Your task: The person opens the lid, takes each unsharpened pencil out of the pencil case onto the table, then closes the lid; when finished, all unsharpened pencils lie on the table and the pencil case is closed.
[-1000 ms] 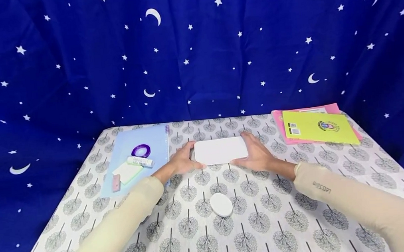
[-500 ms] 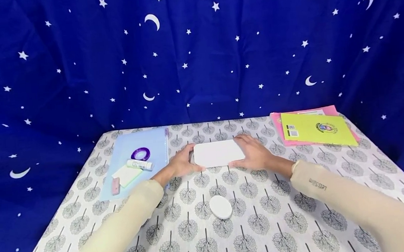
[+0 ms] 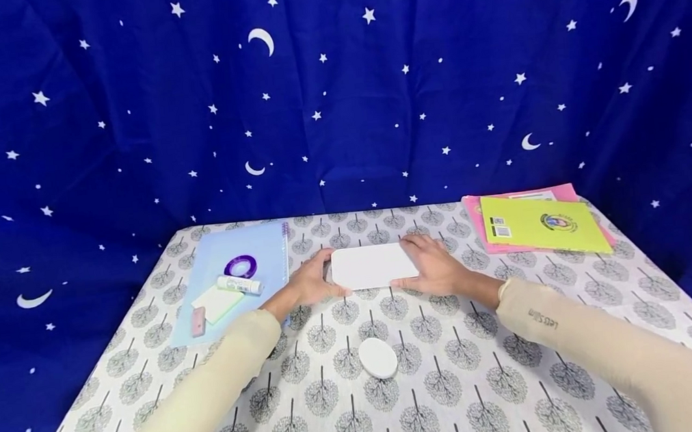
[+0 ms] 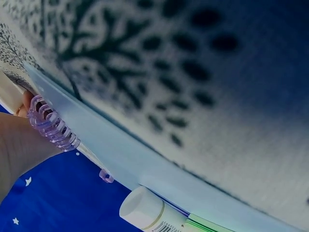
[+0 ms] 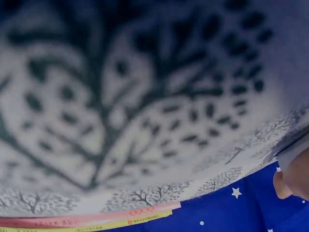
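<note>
A white, flat rectangular object with rounded corners (image 3: 374, 266) lies lengthwise between my two hands in the head view, near the table's far middle. My left hand (image 3: 312, 278) grips its left end, fingers at the far edge and thumb at the near edge. At the other end my right hand (image 3: 435, 265) holds it the same way, covering that end. Closer to me sits a small white oval object (image 3: 378, 358), apart from both hands. The wrist views show only part of the left hand (image 4: 19, 145) and fingertips of the right hand (image 5: 292, 179).
On the left, a light blue spiral notebook (image 3: 262, 244) bears a purple tape roll (image 3: 228, 269), a glue stick (image 3: 239, 284), a pale note pad (image 3: 221, 305) and a pink eraser (image 3: 198, 321). Yellow-green (image 3: 526, 227) and pink (image 3: 475, 222) booklets lie at right. A blue starry curtain (image 3: 336, 107) hangs behind.
The head view has tipped slightly upward, so everything sits a little lower. My right hand has shifted slightly left over the white rectangular object's end. Both hands keep their hold.
</note>
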`<state>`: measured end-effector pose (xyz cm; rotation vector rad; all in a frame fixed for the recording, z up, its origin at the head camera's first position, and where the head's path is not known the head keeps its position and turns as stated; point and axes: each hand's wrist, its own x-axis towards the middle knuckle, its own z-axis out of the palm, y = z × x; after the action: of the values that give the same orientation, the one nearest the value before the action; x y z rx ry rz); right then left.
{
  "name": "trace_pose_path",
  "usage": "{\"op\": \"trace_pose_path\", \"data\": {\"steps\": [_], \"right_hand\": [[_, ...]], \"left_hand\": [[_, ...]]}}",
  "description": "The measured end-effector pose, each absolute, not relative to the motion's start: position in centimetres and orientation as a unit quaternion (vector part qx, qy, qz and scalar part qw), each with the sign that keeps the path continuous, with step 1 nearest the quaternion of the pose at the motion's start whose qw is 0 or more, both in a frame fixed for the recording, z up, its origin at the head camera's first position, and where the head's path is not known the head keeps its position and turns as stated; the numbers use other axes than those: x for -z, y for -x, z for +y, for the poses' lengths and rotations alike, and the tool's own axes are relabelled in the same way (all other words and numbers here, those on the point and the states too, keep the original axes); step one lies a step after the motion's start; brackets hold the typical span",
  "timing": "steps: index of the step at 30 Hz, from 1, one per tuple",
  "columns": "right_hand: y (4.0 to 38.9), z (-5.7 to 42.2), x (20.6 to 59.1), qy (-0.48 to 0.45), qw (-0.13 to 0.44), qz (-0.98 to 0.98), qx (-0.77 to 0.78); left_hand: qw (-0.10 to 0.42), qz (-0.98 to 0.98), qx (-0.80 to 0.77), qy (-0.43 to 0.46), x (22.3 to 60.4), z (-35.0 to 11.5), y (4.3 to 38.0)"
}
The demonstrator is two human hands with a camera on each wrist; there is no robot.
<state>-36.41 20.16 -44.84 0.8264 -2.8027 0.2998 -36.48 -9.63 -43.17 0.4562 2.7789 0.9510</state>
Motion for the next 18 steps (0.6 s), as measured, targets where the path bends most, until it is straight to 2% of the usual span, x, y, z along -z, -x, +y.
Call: {"op": "trace_pose_path", "data": {"steps": [7,15,18], "right_hand": [[35.8,18.8,44.4,-0.352,0.164,-0.921,-0.001],[35.8,18.1,44.5,-0.443,0.281,-0.851,0.011],[35.8,17.9,44.4,-0.455,0.298,-0.839,0.016]], "left_hand": [[0.077,0.929,-0.329,-0.152,43.5,-9.7,36.6],[0.085,0.929,-0.331,-0.145,43.4,-9.5,36.3],[0.086,0.927,-0.334,-0.145,43.3,-9.5,36.2]]}}
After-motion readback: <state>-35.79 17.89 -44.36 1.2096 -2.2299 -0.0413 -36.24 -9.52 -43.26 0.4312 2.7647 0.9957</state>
